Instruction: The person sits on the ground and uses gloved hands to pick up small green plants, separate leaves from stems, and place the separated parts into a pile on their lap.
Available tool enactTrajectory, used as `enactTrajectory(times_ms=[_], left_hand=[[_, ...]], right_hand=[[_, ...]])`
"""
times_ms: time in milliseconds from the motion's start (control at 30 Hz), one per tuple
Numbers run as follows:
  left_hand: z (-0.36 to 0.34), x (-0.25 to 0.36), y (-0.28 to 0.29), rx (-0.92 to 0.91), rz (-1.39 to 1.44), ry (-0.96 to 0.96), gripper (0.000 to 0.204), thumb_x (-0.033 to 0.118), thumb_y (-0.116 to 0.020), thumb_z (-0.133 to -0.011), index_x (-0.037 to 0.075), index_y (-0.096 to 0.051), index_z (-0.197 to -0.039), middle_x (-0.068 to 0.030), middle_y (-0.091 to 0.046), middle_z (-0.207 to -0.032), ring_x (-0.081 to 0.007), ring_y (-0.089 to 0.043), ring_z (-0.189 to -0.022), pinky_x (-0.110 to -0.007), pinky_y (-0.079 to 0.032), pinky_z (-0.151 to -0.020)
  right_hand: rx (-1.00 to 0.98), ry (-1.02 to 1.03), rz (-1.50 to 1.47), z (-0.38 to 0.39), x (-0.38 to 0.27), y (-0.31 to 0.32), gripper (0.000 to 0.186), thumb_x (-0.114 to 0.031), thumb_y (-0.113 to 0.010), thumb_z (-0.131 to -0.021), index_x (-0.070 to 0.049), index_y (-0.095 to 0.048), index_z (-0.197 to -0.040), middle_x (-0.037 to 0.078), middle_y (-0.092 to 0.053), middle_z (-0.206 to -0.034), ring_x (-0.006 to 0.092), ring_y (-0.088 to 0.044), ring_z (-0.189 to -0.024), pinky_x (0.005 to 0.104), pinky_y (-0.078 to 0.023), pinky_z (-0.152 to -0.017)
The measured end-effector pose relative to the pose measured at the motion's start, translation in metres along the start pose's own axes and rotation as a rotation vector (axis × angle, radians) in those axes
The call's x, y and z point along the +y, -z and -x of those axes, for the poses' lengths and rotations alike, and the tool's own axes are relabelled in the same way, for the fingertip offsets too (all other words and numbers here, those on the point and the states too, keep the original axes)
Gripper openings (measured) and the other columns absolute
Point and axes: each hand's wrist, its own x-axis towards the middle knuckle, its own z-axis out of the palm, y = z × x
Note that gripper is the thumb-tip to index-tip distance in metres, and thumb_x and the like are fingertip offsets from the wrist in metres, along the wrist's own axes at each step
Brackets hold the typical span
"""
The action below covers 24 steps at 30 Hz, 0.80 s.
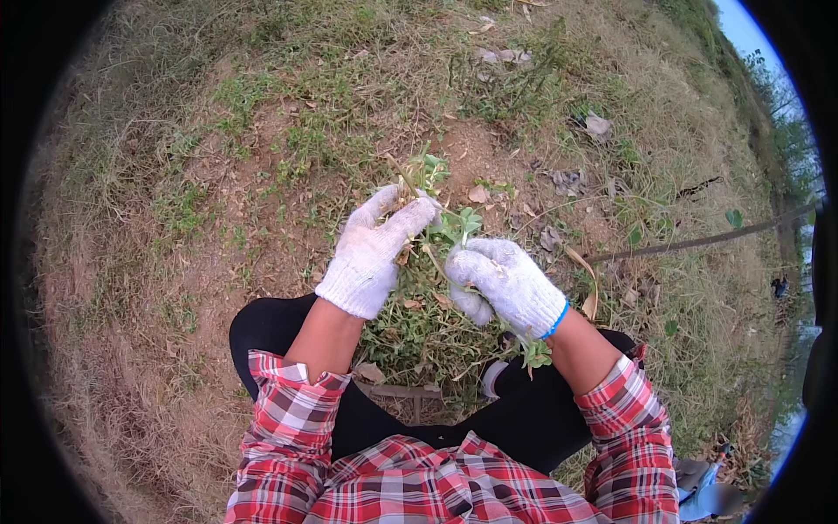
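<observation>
Red, white and dark plaid fabric of a long-sleeved shirt (419, 485) fills the spot closest to the view, its sleeves pushed back from the wrists, perhaps to keep the cuffs out of the plants. From where I stand, the slender green leafy sprig (466, 224) sits up between the two hands, its leaves showing in the narrow gap ahead of the lap. White-gloved and bent inward, the left hand (374, 251) grips it along with a dry brownish stalk (401, 173) that pokes up past the fingers. Facing it, the white-gloved right hand (509, 281), blue at the cuff, is curled with its thumb side against the sprig; it seems to be pinching it, though the fingertips are turned under. Held so close together, the hands probably keep a thin, limp stem steady, and the knit likely spares the skin.

Just below, a loose green heap of cut-looking stems and leaves (410, 339) lies between knees in black trousers (541, 415), well within reach. Another small leafy tip (536, 353) shows by the right wrist. Beyond spreads dry, grassy ground (166, 288), with a curled tan leaf (591, 295) to the right.
</observation>
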Motion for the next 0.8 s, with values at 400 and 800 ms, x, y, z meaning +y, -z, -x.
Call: enactTrajectory(times_ms=[400, 800], left_hand=[[-0.010, -0.001, 0.010, 0.180, 0.071, -0.095, 0.071, 0.016, -0.078, -0.085, -0.005, -0.040, -0.142, -0.0096, -0.065, -0.124, -0.0175, -0.062, -0.113, -0.033, -0.052, -0.091], [-0.006, -0.007, 0.001, 0.024, -0.063, -0.023, 0.044, 0.010, -0.072, -0.090, 0.000, -0.053, -0.128, -0.0080, -0.068, -0.116, -0.0157, -0.065, -0.104, -0.030, -0.051, -0.088]], right_hand=[[0.031, 0.116, -0.102, -0.003, 0.009, -0.003, 0.021, -0.020, -0.062, -0.093, -0.001, -0.064, -0.099, 0.006, -0.068, -0.079, 0.0090, -0.056, -0.060, 0.0259, -0.044, -0.052], [0.078, -0.056, -0.141, -0.013, 0.018, -0.003, 0.024, -0.019, -0.057, -0.095, 0.002, -0.057, -0.108, 0.009, -0.068, -0.085, 0.0148, -0.063, -0.057, 0.0278, -0.051, -0.049]])
